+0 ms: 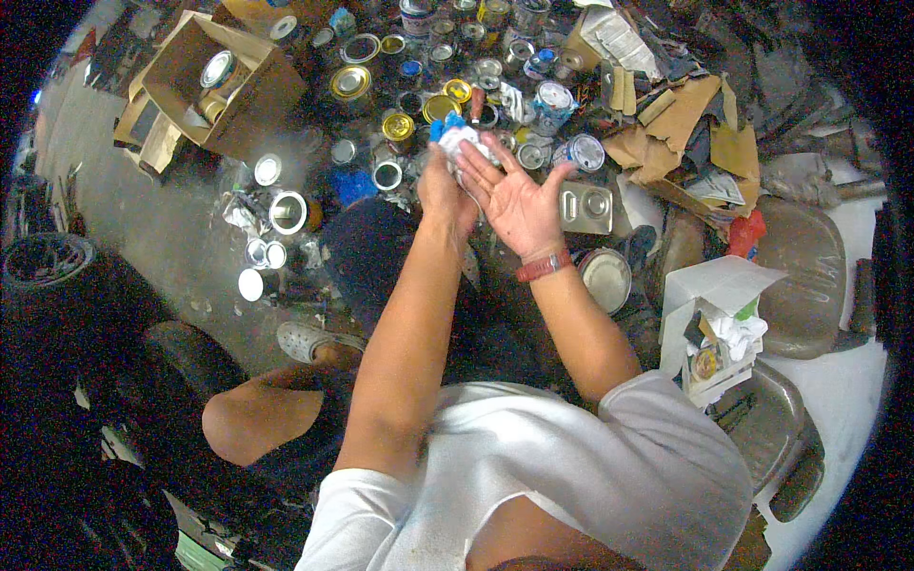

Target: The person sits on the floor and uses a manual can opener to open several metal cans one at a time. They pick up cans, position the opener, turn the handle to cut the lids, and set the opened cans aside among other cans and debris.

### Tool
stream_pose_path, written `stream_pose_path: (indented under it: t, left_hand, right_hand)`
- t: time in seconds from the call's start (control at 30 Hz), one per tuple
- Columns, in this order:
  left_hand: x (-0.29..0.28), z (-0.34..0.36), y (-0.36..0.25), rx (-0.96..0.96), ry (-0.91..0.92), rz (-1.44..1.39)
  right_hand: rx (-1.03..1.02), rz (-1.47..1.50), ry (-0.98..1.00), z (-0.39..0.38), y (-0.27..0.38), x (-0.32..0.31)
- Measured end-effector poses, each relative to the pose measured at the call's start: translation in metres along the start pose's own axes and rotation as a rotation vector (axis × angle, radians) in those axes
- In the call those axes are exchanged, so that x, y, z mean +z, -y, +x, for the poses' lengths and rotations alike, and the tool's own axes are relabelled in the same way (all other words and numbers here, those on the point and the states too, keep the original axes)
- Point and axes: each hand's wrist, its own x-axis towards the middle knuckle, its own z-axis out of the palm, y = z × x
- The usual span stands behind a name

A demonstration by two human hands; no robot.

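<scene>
My left hand (446, 193) is closed round a crumpled white cloth (466, 142), mostly seen from its back and thumb side. Something blue (445, 127) shows at the cloth's far edge; whether it is part of the cloth I cannot tell. Palm up beside it, my right hand (519, 207) has its fingers spread, their tips against or just over the cloth. A red watch (545, 265) sits on my right wrist. Beyond both hands stand many paint cans, among them a gold-lidded can (398, 127) and a blue-and-white can (552, 105).
A cardboard box (243, 100) holding cans stands at the far left. Torn cardboard (681, 124) lies at the far right. A rectangular metal tin (586, 207) is beside my right hand. Brown chairs (795, 276) and a white box (709, 285) are at right. White-rimmed cans (288, 212) stand at left.
</scene>
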Motion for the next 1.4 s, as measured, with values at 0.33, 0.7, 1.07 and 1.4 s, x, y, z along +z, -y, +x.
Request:
stream_pose_path:
  t: [0.33,0.7,1.07,1.4]
  left_hand:
    - [0.047,-0.032,0.019,0.714,0.266,1.214]
    - [0.052,-0.035,-0.002,0.445,0.197,0.985]
    - [0.054,-0.046,0.017,0.285,0.327,1.055]
    - [0.033,-0.029,0.012,0.168,0.022,1.077]
  right_hand:
    - [-0.154,0.213,0.446,0.044,0.004,-0.045]
    - [-0.46,-0.427,-0.131,0.034,0.045,0.041]
    - [-0.407,-0.323,-0.325,0.056,0.019,-0.01]
    - [-0.528,-0.574,-0.313,0.076,0.001,0.009]
